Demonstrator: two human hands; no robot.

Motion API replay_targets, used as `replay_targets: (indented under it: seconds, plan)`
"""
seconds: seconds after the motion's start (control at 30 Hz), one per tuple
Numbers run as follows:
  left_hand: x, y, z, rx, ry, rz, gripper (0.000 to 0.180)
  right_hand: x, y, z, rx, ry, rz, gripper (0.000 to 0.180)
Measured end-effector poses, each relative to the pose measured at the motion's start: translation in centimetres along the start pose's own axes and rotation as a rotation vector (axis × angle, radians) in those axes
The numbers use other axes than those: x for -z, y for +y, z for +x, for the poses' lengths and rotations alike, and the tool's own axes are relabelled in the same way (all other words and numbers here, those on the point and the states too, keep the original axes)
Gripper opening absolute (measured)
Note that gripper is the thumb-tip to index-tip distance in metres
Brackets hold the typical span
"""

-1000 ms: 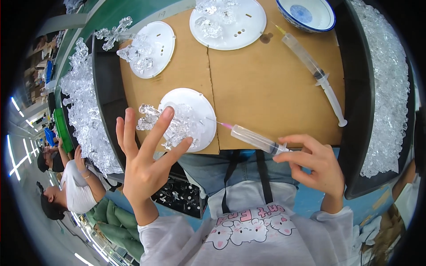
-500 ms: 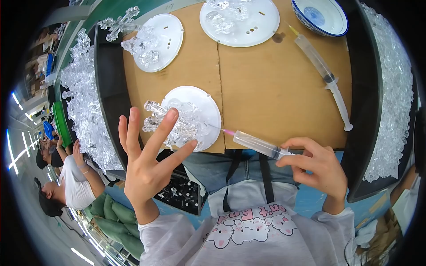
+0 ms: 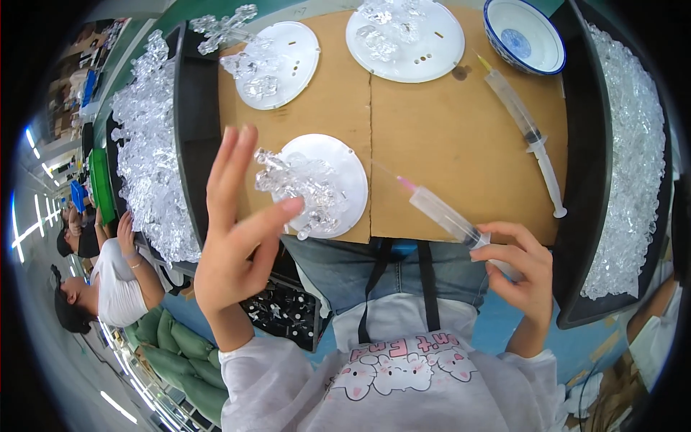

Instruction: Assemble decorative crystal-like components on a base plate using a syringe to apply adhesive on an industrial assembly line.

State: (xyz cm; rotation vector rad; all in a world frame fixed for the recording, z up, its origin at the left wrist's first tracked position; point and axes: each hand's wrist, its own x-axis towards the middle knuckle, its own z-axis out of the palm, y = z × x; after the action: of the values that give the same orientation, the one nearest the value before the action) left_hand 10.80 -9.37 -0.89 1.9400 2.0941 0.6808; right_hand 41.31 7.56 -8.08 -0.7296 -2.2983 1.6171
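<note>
Left hand (image 3: pixel 234 252) lifted, fingers spread, holding nothing; right hand (image 3: pixel 515 266) grips syringe (image 3: pixel 446 216) over table edge (image 3: pixel 461 241).

A blue-rimmed bowl (image 3: pixel 524 36) and a spare syringe (image 3: pixel 525 129) lie on the cardboard-topped table (image 3: pixel 446 137)

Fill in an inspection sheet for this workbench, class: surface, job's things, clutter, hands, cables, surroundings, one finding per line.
Surface: brown cardboard sheet laid over the bench, seam down the middle.
Job's things: syringe with pink tip; near white disc carrying clear crystal pieces.
Clutter: two more white discs, a second syringe, a blue-rimmed bowl.
Hands: left hand open, fingers spread, holding nothing; right hand grips the pink-tipped syringe.
Cables: nothing seen.
Surroundings: black trays of clear crystal parts at left and right; another person seated at left.
</note>
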Motion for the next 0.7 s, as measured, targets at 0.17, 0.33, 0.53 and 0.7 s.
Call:
replay_targets:
  seconds: [0.17,0.33,0.53,0.7]
  plan:
    - [0.8,-0.4,3.0,0.12,-0.152,-0.039,0.053,-1.2,-0.2,-1.0,0.008,0.117,0.073,0.033]
    - [1.1,-2.0,3.2,0.045,-0.183,-0.086,0.036,-2.1,-0.1,-2.0,0.014,0.107,0.078,0.033]
    - [2.9,-0.9,2.9,0.14,-0.11,-0.239,0.021,-1.7,0.9,-3.1,-0.023,0.17,0.186,0.03]
    - [6.5,-0.7,5.4,0.258,0.224,-0.205,0.016,-1.6,0.7,-2.4,-0.053,0.33,0.083,0.03]
